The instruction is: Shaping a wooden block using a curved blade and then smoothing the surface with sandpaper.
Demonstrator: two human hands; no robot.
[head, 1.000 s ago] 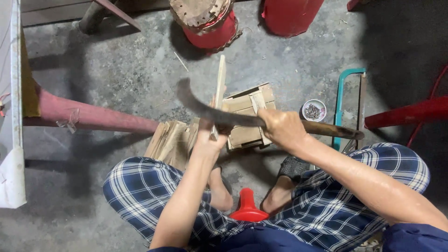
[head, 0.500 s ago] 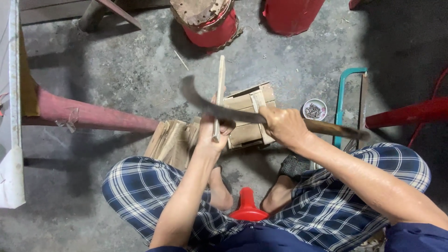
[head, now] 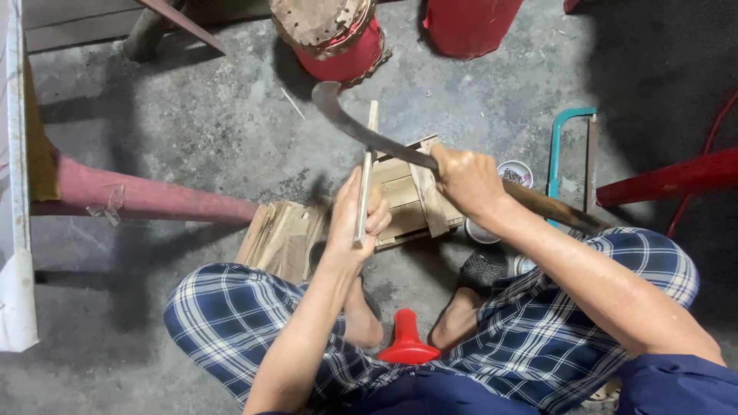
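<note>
Left hand (head: 357, 219) grips an upright wooden stick (head: 365, 173); right hand (head: 467, 180) grasps a curved knife (head: 369, 134), blade toward 10 o'clock.

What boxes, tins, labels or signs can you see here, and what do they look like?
No labels, signs or screens show.
Wooden box: on the floor behind the hands, pale slats, square.
Small round tin: right of the box, silvery rim, small bits inside.
Red drum: top middle, round, worn brown top.
Red cylinder: top, right of the drum.
</note>
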